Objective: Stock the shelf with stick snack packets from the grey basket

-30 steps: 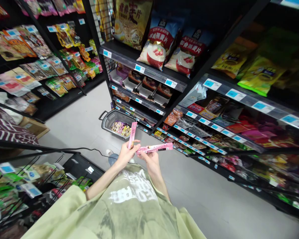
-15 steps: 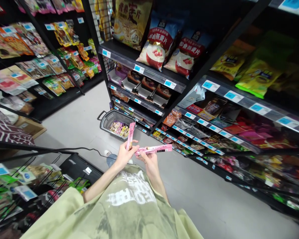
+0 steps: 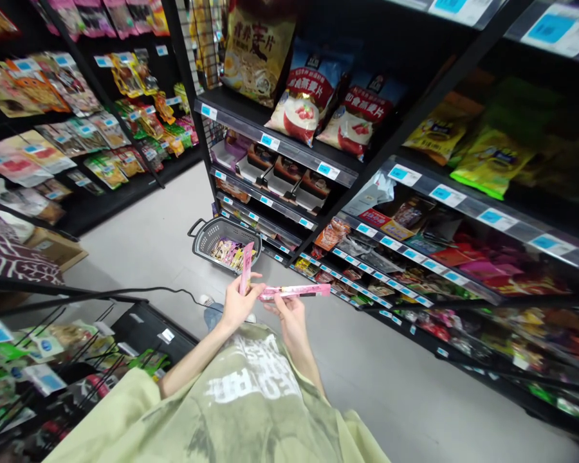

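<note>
I stand in a shop aisle. My left hand is closed on a long pink snack packet that points up and away from me. My right hand grips a second long pink packet with a dark stripe, lying level and pointing right. The near ends of the two packets almost meet between my hands, in front of my pale green shirt.
A grey shopping basket with several snack packets in it sits on the floor by the black shelf unit. Shelves of bagged snacks line the right side and the far left. A wire rack stands at my left.
Both hands and their packets stay nearly as they were, drifting slightly left in view; the upright packet tilts a little more. The view has shifted a bit.
</note>
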Demonstrator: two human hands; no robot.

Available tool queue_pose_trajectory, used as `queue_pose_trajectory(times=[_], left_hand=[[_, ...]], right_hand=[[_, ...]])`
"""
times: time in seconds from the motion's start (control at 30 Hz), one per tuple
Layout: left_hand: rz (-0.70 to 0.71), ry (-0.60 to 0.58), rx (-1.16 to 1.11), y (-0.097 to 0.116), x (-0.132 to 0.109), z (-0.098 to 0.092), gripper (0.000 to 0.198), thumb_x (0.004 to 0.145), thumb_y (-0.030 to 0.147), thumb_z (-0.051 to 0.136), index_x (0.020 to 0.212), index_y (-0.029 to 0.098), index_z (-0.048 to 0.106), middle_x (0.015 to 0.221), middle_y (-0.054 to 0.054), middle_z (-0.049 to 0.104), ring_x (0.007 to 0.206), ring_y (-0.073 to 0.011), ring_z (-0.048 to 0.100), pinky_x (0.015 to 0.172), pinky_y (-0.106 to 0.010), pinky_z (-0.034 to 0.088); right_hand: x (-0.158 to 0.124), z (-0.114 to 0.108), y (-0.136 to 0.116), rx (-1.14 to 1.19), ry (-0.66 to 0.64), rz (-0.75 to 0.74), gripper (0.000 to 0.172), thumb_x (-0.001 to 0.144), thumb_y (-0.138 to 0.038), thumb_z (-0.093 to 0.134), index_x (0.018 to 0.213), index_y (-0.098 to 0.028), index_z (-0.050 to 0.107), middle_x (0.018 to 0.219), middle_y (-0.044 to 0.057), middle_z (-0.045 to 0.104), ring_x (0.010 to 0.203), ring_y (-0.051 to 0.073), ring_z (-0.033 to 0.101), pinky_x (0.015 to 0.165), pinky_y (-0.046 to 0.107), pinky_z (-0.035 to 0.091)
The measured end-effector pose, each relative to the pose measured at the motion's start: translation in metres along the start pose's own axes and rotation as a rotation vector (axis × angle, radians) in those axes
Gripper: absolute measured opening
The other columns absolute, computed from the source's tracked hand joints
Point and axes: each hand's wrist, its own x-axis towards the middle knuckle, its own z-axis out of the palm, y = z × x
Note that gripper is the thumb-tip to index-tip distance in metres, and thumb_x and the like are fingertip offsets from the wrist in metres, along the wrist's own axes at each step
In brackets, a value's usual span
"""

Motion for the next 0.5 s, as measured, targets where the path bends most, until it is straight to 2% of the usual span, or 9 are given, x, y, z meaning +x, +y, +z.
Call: queue_pose_trajectory(times=[0.07,0.17,0.3,0.4,0.5], left_hand=[[0.004,-0.029,0.039,0.000,0.000,-0.001,0.034,0.076,0.037,0.078,0.101,0.016,0.072,0.074,-0.004,0.074,0.064,-0.0156,0.066,0.065,-0.024,0.053],[0.040,-0.137,0.187,-0.002,-0.002,-0.004,0.036,0.077,0.037,0.078,0.107,0.018,0.075,0.091,-0.006,0.077,0.069,-0.0168,0.067,0.067,-0.026,0.053],[0.179,-0.299,0.395,-0.008,-0.007,-0.006,0.042,0.075,0.030,0.081,0.117,0.025,0.075,0.105,-0.005,0.078,0.087,-0.0218,0.071,0.082,-0.029,0.055],[0.277,-0.377,0.460,-0.016,-0.007,-0.007,0.038,0.083,0.030,0.074,0.121,0.027,0.073,0.117,-0.006,0.076,0.105,-0.0247,0.072,0.096,-0.032,0.053],[0.331,-0.441,0.584,-0.023,-0.004,-0.011,0.040,0.091,0.034,0.063,0.131,0.028,0.067,0.129,-0.007,0.071,0.116,-0.0260,0.069,0.101,-0.034,0.052]], right_hand=[[0.001,-0.001,-0.001,-0.032,0.020,-0.030,0.040,0.073,-0.045,0.085,0.097,-0.016,0.070,0.097,0.009,0.076,0.078,0.022,0.074,0.069,0.036,0.063],[0.005,-0.003,0.000,-0.099,0.094,-0.093,0.043,0.073,-0.046,0.084,0.097,-0.015,0.069,0.089,0.008,0.074,0.070,0.020,0.070,0.060,0.032,0.061],[0.013,-0.004,0.003,-0.244,0.147,-0.158,0.035,0.070,-0.045,0.084,0.080,-0.016,0.065,0.073,0.005,0.070,0.065,0.018,0.065,0.058,0.029,0.055],[0.019,-0.005,0.005,-0.317,0.099,-0.203,0.032,0.069,-0.043,0.082,0.071,-0.018,0.063,0.068,0.002,0.064,0.064,0.016,0.059,0.060,0.027,0.051],[0.024,-0.010,0.010,-0.349,0.087,-0.305,0.036,0.075,-0.054,0.075,0.079,-0.019,0.066,0.079,0.003,0.065,0.075,0.017,0.061,0.073,0.028,0.052]])
